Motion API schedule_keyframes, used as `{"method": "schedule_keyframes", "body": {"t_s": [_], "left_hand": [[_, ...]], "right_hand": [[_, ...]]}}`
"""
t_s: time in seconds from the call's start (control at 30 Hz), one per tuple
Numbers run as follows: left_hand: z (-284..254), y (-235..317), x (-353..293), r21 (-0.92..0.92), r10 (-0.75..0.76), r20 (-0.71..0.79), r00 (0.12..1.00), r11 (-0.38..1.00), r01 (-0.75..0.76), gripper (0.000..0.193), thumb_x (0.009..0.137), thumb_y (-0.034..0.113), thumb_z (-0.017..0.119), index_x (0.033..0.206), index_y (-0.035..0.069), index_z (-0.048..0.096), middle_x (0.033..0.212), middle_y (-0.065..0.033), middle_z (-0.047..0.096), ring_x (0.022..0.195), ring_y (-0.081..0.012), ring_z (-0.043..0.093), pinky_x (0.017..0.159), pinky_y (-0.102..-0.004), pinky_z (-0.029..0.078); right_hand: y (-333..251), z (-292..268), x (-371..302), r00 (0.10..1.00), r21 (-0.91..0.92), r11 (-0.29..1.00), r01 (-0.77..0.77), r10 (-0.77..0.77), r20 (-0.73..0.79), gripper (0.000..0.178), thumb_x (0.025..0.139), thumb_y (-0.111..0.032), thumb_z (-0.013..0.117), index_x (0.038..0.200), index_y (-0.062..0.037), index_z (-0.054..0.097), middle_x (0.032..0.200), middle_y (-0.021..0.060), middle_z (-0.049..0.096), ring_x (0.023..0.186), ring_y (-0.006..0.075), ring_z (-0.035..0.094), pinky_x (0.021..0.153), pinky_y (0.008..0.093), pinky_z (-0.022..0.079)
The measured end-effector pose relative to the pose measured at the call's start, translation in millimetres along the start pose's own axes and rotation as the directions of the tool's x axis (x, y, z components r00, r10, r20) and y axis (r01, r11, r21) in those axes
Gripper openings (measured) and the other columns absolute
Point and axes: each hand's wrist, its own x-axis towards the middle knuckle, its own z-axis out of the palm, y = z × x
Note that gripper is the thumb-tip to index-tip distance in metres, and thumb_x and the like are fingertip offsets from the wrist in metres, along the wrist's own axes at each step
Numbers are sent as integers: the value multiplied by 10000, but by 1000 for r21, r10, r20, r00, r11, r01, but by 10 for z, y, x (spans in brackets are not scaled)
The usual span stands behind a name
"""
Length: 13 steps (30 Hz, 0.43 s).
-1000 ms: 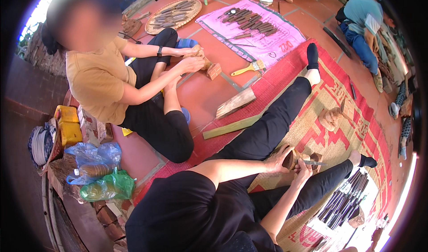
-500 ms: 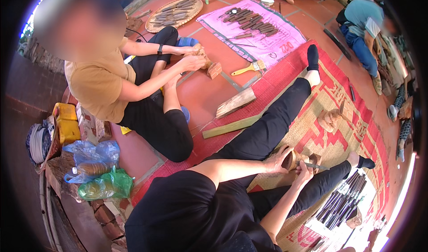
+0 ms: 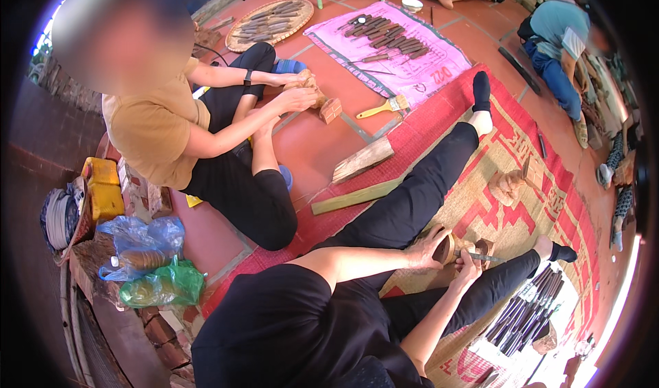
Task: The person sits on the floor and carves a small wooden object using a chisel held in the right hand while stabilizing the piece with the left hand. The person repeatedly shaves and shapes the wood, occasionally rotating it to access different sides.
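Between my outstretched legs lies a light brown piece of carved wood (image 3: 446, 249), with my left hand (image 3: 424, 249) closed around its near left end. My right hand (image 3: 468, 270) grips a slim carving tool with a flat grey metal blade (image 3: 487, 256). The blade points right and lies across the wood beside my right leg; its handle is hidden in my fist. Whether the edge touches the wood, I cannot tell. A second carved wooden piece (image 3: 506, 185) rests on the red and tan mat (image 3: 470, 206) beyond my hands.
Several dark-handled tools (image 3: 528, 309) lie to the right of my right leg. On the left a co-worker holds a wooden carving (image 3: 319, 100). Ahead are a yellow-handled brush (image 3: 384, 107), wood blocks (image 3: 364, 160), a pink cloth (image 3: 429, 72) with tools, and a woven tray (image 3: 302, 19).
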Motion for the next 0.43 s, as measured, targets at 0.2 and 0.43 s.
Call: {"method": "schedule_keyframes", "body": {"t_s": [0.2,0.43], "left_hand": [[-1,-20,-2,9,-17,0,1000,1000,17,1125,608,235,867,1503,110,198,1516,-253,178,1353,-472,350,1086,-488,380],[9,-39,-5,-11,4,-20,1000,1000,-4,1114,616,234,865,1503,114,201,1517,-250,181,1349,-476,352,1088,-485,379]], "right_hand": [[-77,73,-153,995,88,996,-2,-7,99,49,808,-69,716,814,-65,668,614,4,590,477,81,507,464,199,397],[-34,71,-97,999,104,994,-25,22,26,81,814,-97,731,851,-54,674,627,8,599,489,84,526,470,203,434]]}}
